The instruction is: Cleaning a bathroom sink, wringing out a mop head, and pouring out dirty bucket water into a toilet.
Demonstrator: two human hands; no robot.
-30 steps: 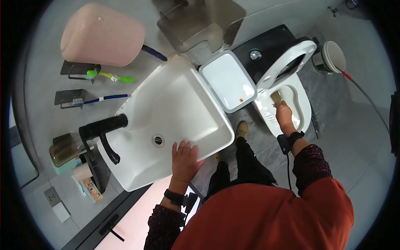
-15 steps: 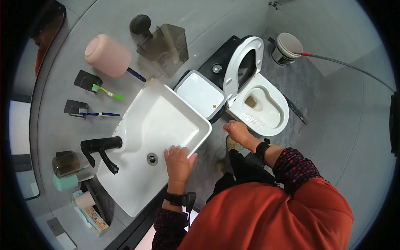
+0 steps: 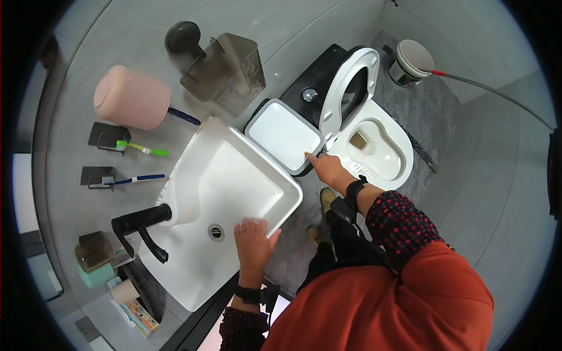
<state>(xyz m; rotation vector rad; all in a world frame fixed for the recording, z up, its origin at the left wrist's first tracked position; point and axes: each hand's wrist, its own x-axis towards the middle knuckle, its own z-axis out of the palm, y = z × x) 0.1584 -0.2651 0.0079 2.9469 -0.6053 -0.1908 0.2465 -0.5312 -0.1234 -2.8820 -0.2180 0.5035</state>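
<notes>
My left hand [image 3: 253, 243] lies open over the near rim of the white washbasin [image 3: 234, 169], fingers flat on the inner slope and thumb apart along the edge. Beside the basin's far right corner stands a trash bin with a grey-rimmed white lid [image 3: 284, 136]. At the lid's near right corner, my right hand [image 3: 329, 169] reaches out its index finger to a small orange round spot [image 3: 306, 154]. The other fingers are curled and partly hidden; nothing shows in that hand.
A toilet [image 3: 380, 146] with its seat raised stands right of the bin. Behind it is a white bucket [image 3: 411, 63]. A black faucet [image 3: 140, 225] juts over the basin. Wall holders carry a pink cup [image 3: 132, 96], a green toothbrush [image 3: 142, 148] and a blue toothbrush [image 3: 136, 179].
My right hand has moved left and up, from beside the toilet to the bin lid's corner, its index finger now stretched out. My left hand has stayed on the basin rim.
</notes>
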